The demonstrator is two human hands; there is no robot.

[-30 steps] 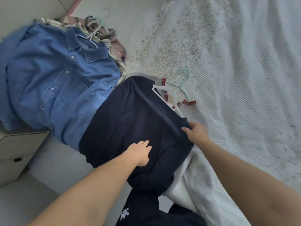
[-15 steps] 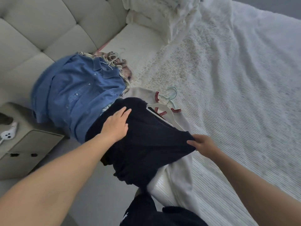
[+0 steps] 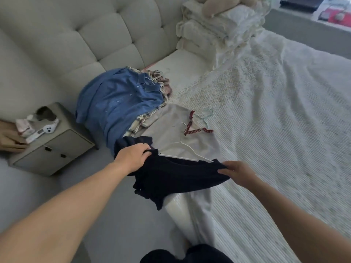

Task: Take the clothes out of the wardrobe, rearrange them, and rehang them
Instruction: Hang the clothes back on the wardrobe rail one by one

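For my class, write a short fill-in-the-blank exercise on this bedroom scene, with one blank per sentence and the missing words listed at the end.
1. The left hand and right hand both grip a garment coloured dark ____.
2. A white ____ lies partly tucked inside that garment.
3. The denim shirt is coloured ____.
4. The pale sweater has a neckline trimmed in ____.

Missing words: navy; hanger; blue; red
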